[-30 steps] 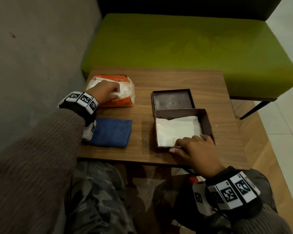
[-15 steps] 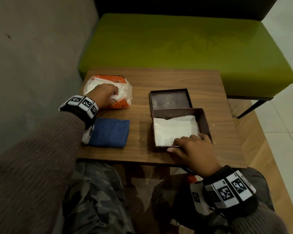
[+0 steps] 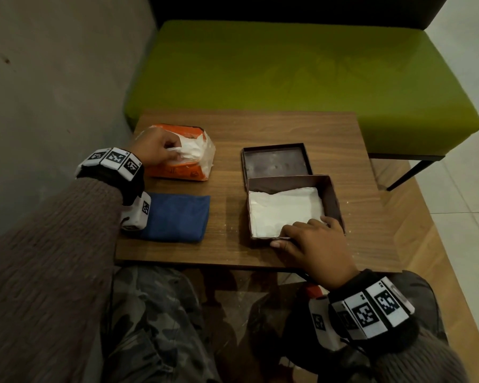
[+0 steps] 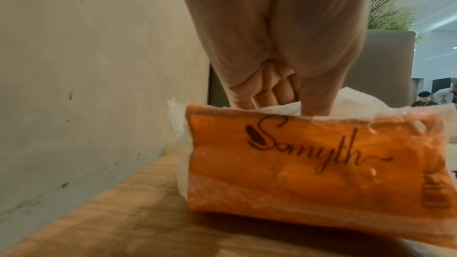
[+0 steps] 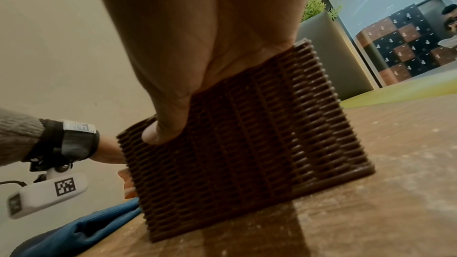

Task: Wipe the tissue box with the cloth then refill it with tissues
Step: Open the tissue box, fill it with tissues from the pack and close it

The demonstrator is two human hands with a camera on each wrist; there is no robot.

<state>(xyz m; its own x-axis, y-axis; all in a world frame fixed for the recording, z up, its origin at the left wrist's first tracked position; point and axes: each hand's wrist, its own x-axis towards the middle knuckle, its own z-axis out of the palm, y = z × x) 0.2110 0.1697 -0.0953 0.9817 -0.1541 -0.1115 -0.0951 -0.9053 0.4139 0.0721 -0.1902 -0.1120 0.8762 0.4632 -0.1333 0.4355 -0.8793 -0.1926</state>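
Observation:
A brown woven tissue box stands open on the wooden table, with white tissues lying inside. Its lid lies flat just behind it. My right hand grips the box's near wall, thumb outside and fingers over the rim. At the table's left, my left hand reaches into an orange tissue pack and pinches white tissues at its open top. A folded blue cloth lies in front of the pack.
A green bench stands behind the table. A grey wall runs close along the left. The wooden floor shows to the right, and my legs are under the table's near edge.
My left hand has shifted slightly on the orange pack and now lifts tissues at its opening. The right hand stays on the box.

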